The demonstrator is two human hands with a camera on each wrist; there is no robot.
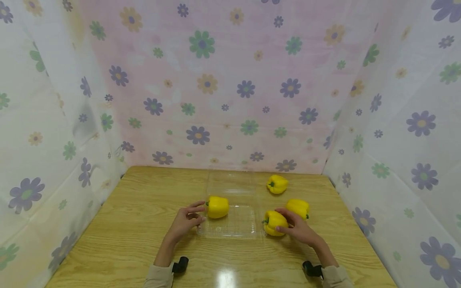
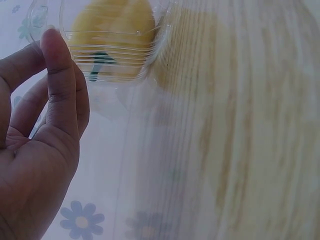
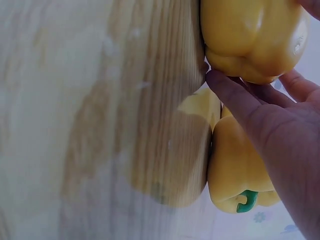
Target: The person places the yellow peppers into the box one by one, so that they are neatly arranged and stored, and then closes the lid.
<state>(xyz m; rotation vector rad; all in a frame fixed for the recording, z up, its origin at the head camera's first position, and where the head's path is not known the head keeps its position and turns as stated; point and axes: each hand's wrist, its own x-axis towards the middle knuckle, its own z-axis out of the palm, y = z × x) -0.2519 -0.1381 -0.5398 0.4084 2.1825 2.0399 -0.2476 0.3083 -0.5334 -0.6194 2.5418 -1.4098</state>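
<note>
A clear plastic clamshell container [image 1: 243,219] lies open on the table, its lid [image 1: 230,182] folded back toward the wall. One yellow bell pepper [image 1: 218,207] sits in the left part of its base, green stem pointing left. My left hand [image 1: 183,224] pinches the container's left edge between thumb and finger, as the left wrist view shows with the ridged plastic wall [image 2: 107,49]. To the right of the container, my right hand [image 1: 302,233] holds another yellow bell pepper [image 1: 272,223] from its right side, fingers and thumb curled round it.
Another yellow pepper [image 1: 298,208] lies just behind my right hand, also seen as a pepper [image 3: 237,162] in the right wrist view. Farther back stands one more yellow pepper [image 1: 277,184]. Flower-patterned cloth [image 1: 230,100] walls the wooden table [image 1: 144,200] at the back and sides.
</note>
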